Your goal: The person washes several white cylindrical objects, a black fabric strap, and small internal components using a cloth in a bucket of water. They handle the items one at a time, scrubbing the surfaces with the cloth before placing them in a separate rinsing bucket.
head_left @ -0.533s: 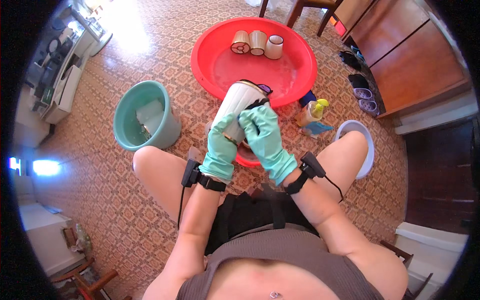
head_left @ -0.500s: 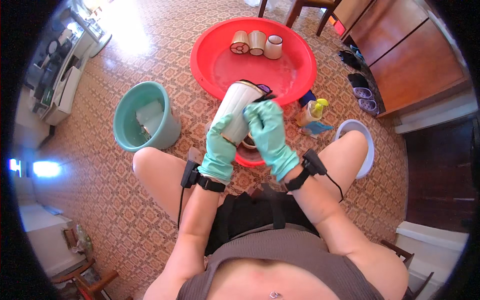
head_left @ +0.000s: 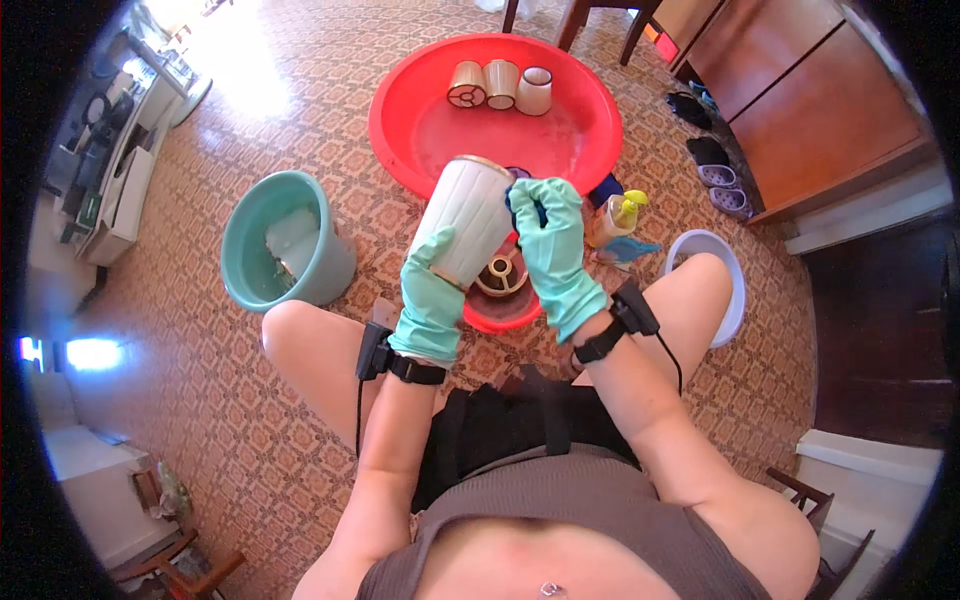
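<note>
My left hand point(head_left: 428, 305), in a mint-green rubber glove, grips a white ribbed lampshade point(head_left: 465, 215) with gold-coloured edging near its lower end. The shade is tilted, its wider end up and away from me. Beside its upper right edge my gloved right hand point(head_left: 548, 225) is closed on a small dark-blue thing point(head_left: 518, 200), mostly hidden by the fingers, so its kind cannot be made out. Below the hands, a small red basin point(head_left: 500, 318) holds another lampshade point(head_left: 500, 272) with a spoked ring. Three cream lampshades point(head_left: 500, 85) lie or stand in the large red tub point(head_left: 400, 130).
On the left stands a green bucket point(head_left: 338, 265) with something white inside. To the right are a pump bottle point(head_left: 615, 215), a blue packet point(head_left: 628, 248) and a pale lilac basin point(head_left: 738, 290). Shoes point(head_left: 722, 190) line the wooden cabinet point(head_left: 800, 110); chair legs point(head_left: 575, 25) stand behind the tub.
My right hand has moved slightly right and down along the shade's edge. The lampshade is more upright, and the view has shifted a little, showing more of the small basin.
</note>
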